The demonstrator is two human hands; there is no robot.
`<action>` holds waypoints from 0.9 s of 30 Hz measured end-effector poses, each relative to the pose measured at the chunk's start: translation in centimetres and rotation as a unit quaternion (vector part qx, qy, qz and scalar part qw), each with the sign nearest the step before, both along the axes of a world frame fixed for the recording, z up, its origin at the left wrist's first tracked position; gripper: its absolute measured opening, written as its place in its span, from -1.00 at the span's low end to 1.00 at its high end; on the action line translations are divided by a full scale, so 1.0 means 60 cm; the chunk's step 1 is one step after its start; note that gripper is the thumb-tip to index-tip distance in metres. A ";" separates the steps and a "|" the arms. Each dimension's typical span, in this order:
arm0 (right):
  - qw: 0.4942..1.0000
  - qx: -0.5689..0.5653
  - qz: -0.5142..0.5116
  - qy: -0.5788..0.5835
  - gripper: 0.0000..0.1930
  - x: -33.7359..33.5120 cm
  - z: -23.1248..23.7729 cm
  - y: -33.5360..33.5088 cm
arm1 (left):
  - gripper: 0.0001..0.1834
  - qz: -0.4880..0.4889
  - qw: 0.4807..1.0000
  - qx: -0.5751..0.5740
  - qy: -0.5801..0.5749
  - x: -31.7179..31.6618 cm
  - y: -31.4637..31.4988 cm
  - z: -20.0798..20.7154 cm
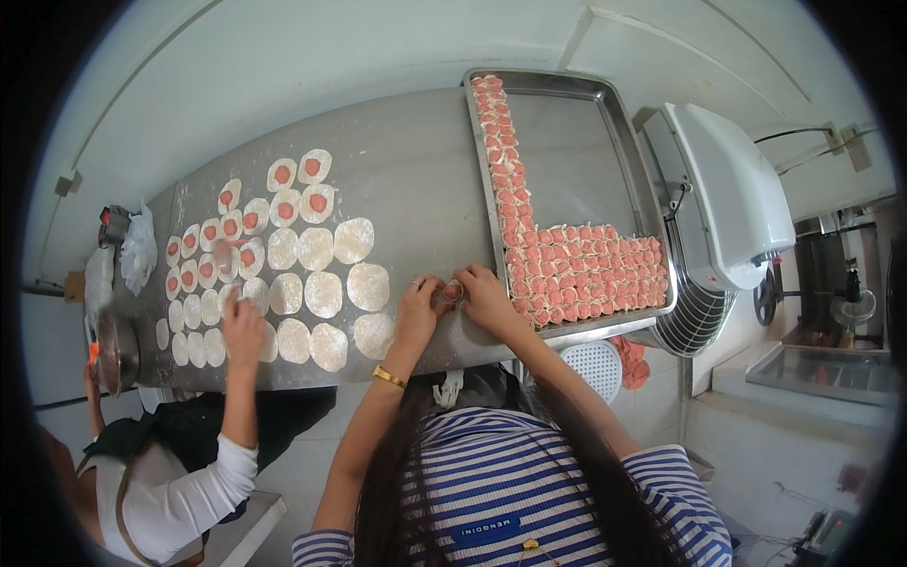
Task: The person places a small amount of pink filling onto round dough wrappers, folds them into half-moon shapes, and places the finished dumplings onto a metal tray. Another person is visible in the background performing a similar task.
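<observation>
Between both hands, pink-filled dumpling (453,292).

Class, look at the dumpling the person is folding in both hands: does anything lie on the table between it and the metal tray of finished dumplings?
Nothing visible does. The dumpling sits between the left hand and right hand, right beside the tray edge; only bare floured table lies between.
</observation>
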State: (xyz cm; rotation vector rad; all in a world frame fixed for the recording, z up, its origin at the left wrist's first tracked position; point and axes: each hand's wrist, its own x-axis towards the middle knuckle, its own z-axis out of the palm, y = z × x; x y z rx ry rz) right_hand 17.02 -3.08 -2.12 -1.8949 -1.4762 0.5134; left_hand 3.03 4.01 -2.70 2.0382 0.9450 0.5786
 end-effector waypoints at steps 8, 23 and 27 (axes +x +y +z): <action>0.998 -0.022 -0.035 0.042 -0.88 -0.004 -0.008 0.008 | -0.68 -0.051 0.995 -0.075 -0.030 0.005 0.017 -0.002; 0.998 -0.031 -0.040 0.029 -0.83 0.007 -0.014 0.027 | -0.71 -0.023 0.993 -0.111 -0.035 0.012 0.032 -0.015; 0.999 -0.016 -0.027 0.015 -0.82 0.006 -0.010 0.031 | -0.71 -0.018 0.994 -0.108 -0.025 0.008 0.031 -0.015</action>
